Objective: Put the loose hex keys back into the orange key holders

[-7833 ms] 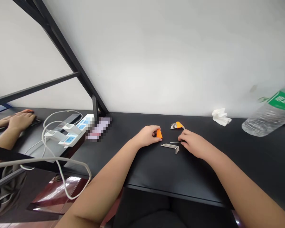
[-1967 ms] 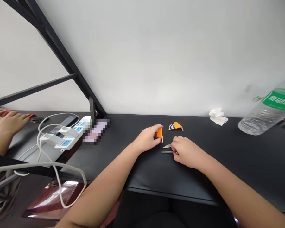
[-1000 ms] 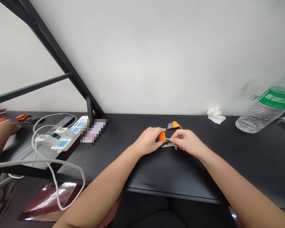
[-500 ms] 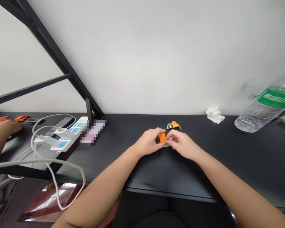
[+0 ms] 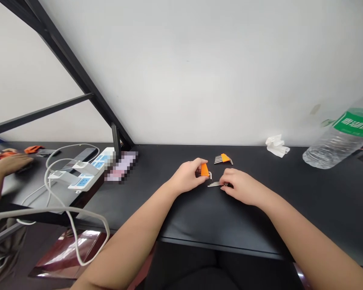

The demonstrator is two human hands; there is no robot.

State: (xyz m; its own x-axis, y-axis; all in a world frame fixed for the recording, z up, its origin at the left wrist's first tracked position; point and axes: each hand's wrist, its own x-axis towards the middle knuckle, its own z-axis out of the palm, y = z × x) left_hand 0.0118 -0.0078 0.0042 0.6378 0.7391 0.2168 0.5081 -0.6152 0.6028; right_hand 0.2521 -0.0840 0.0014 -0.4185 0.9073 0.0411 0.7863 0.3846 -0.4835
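Note:
My left hand (image 5: 189,175) is closed around an orange hex key holder (image 5: 204,169). The bent end of a hex key (image 5: 211,175) sticks out on the holder's right side. Just to the right, my right hand (image 5: 240,184) has its fingertips closed on the bent ends of some loose hex keys (image 5: 214,184), whose straight shafts point left, low over the black table. Behind both hands lies a second orange holder (image 5: 224,157) filled with several hex keys. The fingers partly cover the loose keys, so their number is unclear.
A crumpled tissue (image 5: 277,146) and a large water bottle (image 5: 332,141) stand to the right by the wall. On the left are a power strip (image 5: 90,175) with white cables, a black metal frame (image 5: 78,78), and another person's hands (image 5: 13,163) with orange holders.
My right hand has moved right and slightly nearer, away from the holder, and loose hex keys now show at its fingertips. My left hand still grips the holder, now shifted slightly left.

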